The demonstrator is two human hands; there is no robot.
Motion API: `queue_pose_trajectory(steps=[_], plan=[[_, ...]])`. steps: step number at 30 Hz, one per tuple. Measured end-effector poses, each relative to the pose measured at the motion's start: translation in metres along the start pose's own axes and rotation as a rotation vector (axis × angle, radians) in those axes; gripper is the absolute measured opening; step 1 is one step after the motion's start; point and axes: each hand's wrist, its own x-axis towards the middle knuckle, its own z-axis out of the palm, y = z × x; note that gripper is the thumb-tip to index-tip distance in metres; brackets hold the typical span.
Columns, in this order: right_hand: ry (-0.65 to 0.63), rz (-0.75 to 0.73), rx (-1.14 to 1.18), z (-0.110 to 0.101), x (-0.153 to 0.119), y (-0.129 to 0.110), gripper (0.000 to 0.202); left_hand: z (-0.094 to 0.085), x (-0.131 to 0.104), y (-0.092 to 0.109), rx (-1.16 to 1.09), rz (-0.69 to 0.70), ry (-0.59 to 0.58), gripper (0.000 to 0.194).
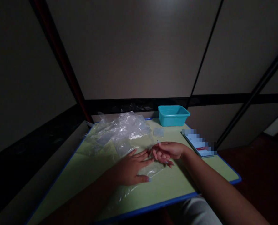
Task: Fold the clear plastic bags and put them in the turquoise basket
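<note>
A clear plastic bag (153, 170) lies flat on the pale green table (87, 168). My left hand (134, 167) rests palm down on it, fingers spread. Close by its fingertips, my right hand (165, 151) is turned on its side with the fingers curled. Its thumb and forefinger seem pinched together near the bag's right side; what they hold, if anything, is too small to make out. Beyond both hands lies a heap of crumpled clear plastic bags (129, 123). A small flat clear packet (158, 132) sits just past my right hand.
A turquoise plastic basket (174, 117) stands at the table's back right corner. In front of it, along the right side, lies a phone (199, 145) with its screen lit. The table has a blue edge (153, 207), and panelled walls (134, 56) rise behind it.
</note>
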Motion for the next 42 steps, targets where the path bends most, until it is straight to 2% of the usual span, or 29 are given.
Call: queue_pose_trajectory(steps=[4,6,9,16,21,23,25,27,30,32,34,37,42], plan=[[-0.104,-0.012,0.036,0.009,0.002,-0.002,0.055,-0.004,0.0,-0.001,0.031,-0.023,0.06,0.071],[-0.118,0.005,0.054,0.018,0.005,-0.005,0.054,-0.003,0.0,-0.003,0.034,-0.056,0.095,0.074],[-0.119,0.045,0.074,0.027,0.01,-0.007,0.054,0.0,0.0,-0.007,0.013,-0.08,0.076,0.085],[-0.21,0.222,0.077,0.012,0.014,-0.005,0.058,0.003,0.001,-0.013,0.018,-0.075,0.003,0.103],[-0.328,0.281,0.03,0.007,0.007,-0.01,0.059,0.005,0.001,-0.018,0.032,-0.041,0.004,0.099],[-0.363,0.308,0.019,0.007,0.005,-0.011,0.058,0.003,-0.001,-0.023,0.048,-0.034,0.063,0.093],[-0.356,0.289,0.023,0.006,0.005,-0.01,0.057,-0.003,-0.004,-0.032,0.087,-0.073,0.196,0.077],[-0.256,0.172,0.05,0.005,0.005,-0.008,0.058,-0.009,-0.008,-0.043,0.139,-0.175,0.372,0.054],[0.075,-0.147,0.115,0.002,0.005,-0.006,0.05,-0.017,-0.015,-0.063,0.212,-0.424,0.576,0.036],[0.326,-0.342,0.153,-0.001,0.006,-0.006,0.038,-0.018,-0.018,-0.073,0.251,-0.555,0.627,0.033],[0.504,-0.45,0.177,-0.003,0.006,-0.008,0.029,-0.017,-0.018,-0.078,0.265,-0.628,0.629,0.032],[0.603,-0.472,0.178,-0.006,0.006,-0.01,0.027,-0.015,-0.017,-0.077,0.246,-0.7,0.588,0.03],[0.631,-0.417,0.094,-0.007,0.009,-0.008,0.029,-0.015,-0.017,-0.073,0.257,-0.794,0.522,0.03]])
